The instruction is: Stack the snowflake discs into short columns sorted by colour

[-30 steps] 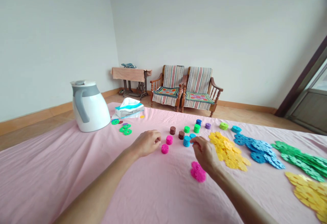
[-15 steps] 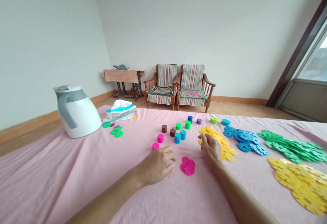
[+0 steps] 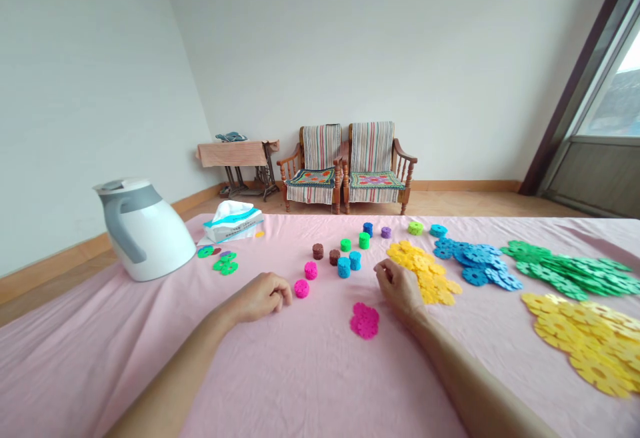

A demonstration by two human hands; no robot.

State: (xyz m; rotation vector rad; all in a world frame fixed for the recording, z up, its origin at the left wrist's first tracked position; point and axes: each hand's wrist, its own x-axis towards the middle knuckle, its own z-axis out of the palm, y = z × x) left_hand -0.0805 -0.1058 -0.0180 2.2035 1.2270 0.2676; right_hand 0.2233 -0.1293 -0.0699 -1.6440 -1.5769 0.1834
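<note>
My left hand (image 3: 265,297) rests on the pink cloth with its fingers curled, just left of a small pink stack (image 3: 301,289). Fingers bent together, my right hand (image 3: 397,285) lies at the left edge of the yellow flower-shaped pieces (image 3: 423,271); whether something small is inside either hand is hidden. Between the hands, nearer to me, is a loose pile of pink pieces (image 3: 365,321). Beyond them stand another pink stack (image 3: 311,270), brown stacks (image 3: 318,251), light blue stacks (image 3: 343,267) and green stacks (image 3: 364,241).
A white and grey jug (image 3: 150,231) and a tissue box (image 3: 233,222) stand at the left. Green pieces (image 3: 229,263) lie near them. To the right are blue (image 3: 477,261), green (image 3: 570,270) and large yellow piles (image 3: 590,345). Two chairs (image 3: 373,165) stand behind.
My left hand has moved left, away from the loose pink pile, and the nearer pink stack is now fully visible. My right hand has curled more. The view has shifted slightly.
</note>
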